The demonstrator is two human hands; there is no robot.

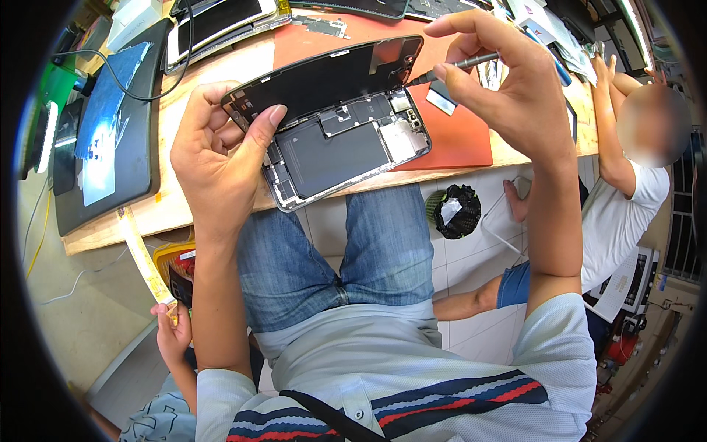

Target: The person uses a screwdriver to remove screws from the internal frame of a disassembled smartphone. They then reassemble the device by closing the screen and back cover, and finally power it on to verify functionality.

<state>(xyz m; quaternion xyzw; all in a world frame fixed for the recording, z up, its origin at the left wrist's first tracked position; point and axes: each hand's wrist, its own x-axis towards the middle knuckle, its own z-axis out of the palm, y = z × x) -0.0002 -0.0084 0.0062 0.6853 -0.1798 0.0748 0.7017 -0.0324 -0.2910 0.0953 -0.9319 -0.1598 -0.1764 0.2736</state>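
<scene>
My left hand [221,144] grips an opened smartphone [328,155] at its left end, thumb on the lifted black screen panel [309,85], which stands tilted up along the upper long edge of the body. The body shows a dark battery, shielded parts and a metal block. My right hand [493,96] holds a slim grey pen-like tool [466,64] between thumb and fingers, its tip at the right end of the screen near the body's top edge. An orange mat [460,151] lies beneath, on the wooden bench [110,236].
Several phones [213,29] lie at the back; a black pad with blue film [143,162] is at left. A co-worker [618,206] sits at right, a bin [464,221] on the floor between us. Another person's hand [173,335] holds a long yellowish strip at lower left.
</scene>
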